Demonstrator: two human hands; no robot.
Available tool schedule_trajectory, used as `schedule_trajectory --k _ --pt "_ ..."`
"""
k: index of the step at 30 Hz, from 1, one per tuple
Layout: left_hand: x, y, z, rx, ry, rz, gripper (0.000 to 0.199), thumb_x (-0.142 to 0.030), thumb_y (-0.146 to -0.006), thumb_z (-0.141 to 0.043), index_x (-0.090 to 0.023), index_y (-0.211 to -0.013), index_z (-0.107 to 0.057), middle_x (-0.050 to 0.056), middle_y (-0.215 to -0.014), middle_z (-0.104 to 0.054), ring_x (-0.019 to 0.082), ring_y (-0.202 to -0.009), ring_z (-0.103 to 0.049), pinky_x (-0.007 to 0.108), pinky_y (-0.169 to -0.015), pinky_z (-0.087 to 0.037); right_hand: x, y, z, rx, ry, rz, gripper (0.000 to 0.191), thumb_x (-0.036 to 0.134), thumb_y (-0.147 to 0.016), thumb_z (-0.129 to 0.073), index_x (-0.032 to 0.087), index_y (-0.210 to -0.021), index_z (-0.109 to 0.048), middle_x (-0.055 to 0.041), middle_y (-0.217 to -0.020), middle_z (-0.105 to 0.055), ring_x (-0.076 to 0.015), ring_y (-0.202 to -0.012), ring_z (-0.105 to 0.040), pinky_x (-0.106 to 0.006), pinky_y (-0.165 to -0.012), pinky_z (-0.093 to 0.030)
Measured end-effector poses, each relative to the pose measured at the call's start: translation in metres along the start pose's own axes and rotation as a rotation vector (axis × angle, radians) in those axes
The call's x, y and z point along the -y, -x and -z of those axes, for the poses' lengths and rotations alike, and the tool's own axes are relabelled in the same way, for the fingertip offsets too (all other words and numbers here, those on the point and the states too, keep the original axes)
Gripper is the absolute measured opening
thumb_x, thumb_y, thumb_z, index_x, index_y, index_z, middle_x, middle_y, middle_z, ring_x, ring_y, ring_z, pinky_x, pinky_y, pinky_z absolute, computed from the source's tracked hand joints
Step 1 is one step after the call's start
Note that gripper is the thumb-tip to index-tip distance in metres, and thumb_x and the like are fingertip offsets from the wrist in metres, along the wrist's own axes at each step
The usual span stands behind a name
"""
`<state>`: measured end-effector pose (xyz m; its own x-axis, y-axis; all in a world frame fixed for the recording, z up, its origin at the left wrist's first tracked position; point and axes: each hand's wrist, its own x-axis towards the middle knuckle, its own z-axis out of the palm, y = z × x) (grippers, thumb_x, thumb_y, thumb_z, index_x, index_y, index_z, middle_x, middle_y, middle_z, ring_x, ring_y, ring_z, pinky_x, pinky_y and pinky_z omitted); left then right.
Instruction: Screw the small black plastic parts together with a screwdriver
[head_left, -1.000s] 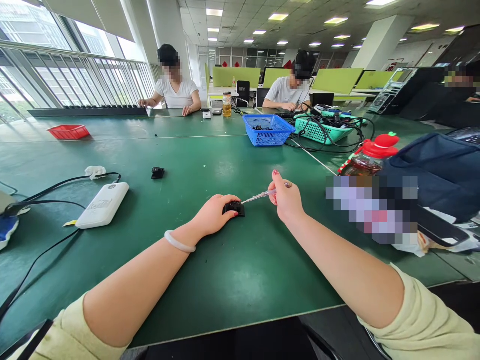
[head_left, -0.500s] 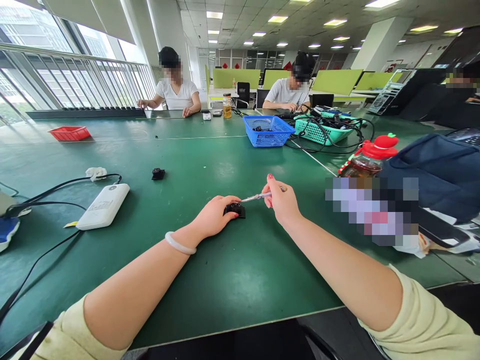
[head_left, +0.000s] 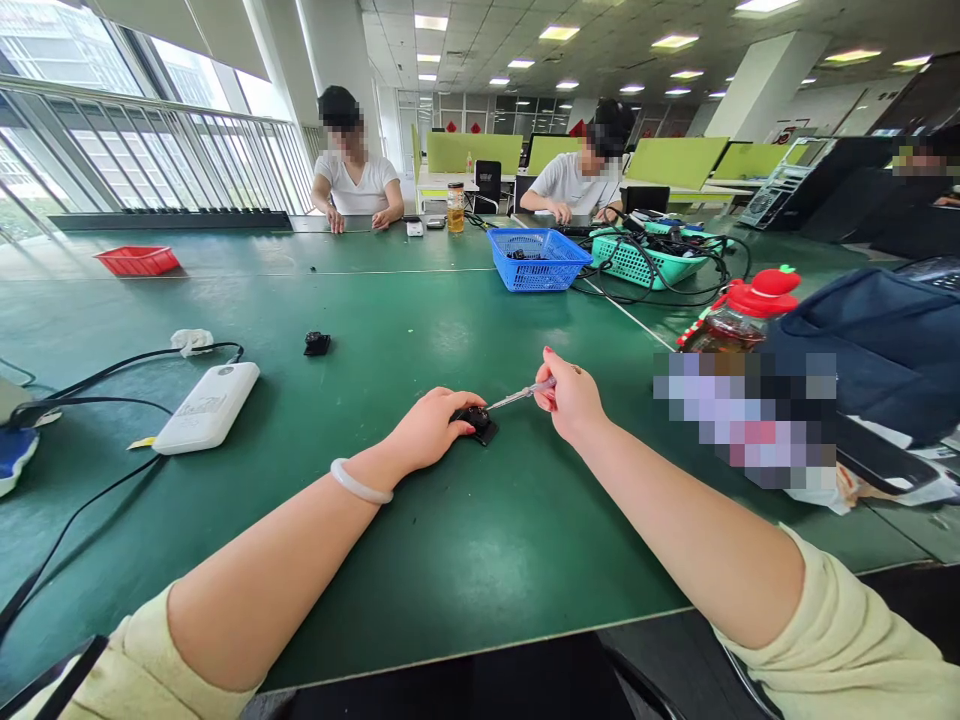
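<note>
Screwdriver (head_left: 520, 396) pinched in right hand (head_left: 571, 400), tip leftward-down, apparently into left-hand-gripped (head_left: 429, 428) black part (head_left: 478, 422).

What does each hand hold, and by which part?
Right hand holds a small screwdriver by its handle; left hand pins a small black part from its left side.

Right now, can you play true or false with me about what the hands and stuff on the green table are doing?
1. The left hand rests on a small black part. True.
2. The right hand holds a pair of scissors. False: it holds a thin screwdriver aimed at the part.
3. A white power bank lies left of the hands. True.
4. The blue basket sits between the two hands. False: it stands far back on the table.
5. A second black part lies alone, untouched. True.
</note>
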<state>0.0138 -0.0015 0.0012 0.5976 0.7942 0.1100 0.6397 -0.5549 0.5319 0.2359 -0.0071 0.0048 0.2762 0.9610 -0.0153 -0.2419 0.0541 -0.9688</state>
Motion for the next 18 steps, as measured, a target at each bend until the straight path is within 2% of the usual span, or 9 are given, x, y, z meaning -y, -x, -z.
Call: schedule_trajectory --k 3,7,18 --pt "0.001 -0.0003 0.0 0.006 0.009 -0.008 0.037 -0.022 -0.088 -0.054 -0.027 -0.123 -0.063 0.005 -0.117 -0.066 0.025 -0.115 -0.055 0.042 -0.105 -0.044 0.0028 0.0028 -0.0009 -0.038 0.006 0.021 0.049 0.049 -0.082 -0.064 0.019 -0.047 -0.047 0.0067 -0.034 -0.033 -0.0057 -0.031 -0.033 -0.022 -0.036 -0.025" --pt "0.0007 -0.0005 0.0003 0.01 0.01 -0.01 0.036 -0.022 -0.088 -0.054 -0.028 -0.123 -0.064 0.004 -0.115 -0.067 0.025 -0.113 -0.056 0.041 -0.104 -0.045 0.0037 0.0045 -0.0017 -0.009 0.019 0.024 0.05 0.049 -0.084 -0.064 0.019 -0.048 -0.048 0.007 -0.035 -0.032 -0.0056 -0.031 -0.034 -0.021 -0.036 -0.025" --pt "0.0009 -0.0008 0.0007 0.008 0.004 0.002 0.035 -0.024 -0.088 -0.056 -0.027 -0.123 -0.063 0.005 -0.117 -0.066 0.025 -0.113 -0.055 0.041 -0.104 -0.044 0.0002 -0.0011 -0.0027 0.004 -0.103 -0.265 0.043 0.045 -0.082 -0.073 0.019 -0.057 -0.05 0.0088 -0.038 -0.032 -0.0048 -0.034 -0.032 -0.016 -0.031 -0.024"
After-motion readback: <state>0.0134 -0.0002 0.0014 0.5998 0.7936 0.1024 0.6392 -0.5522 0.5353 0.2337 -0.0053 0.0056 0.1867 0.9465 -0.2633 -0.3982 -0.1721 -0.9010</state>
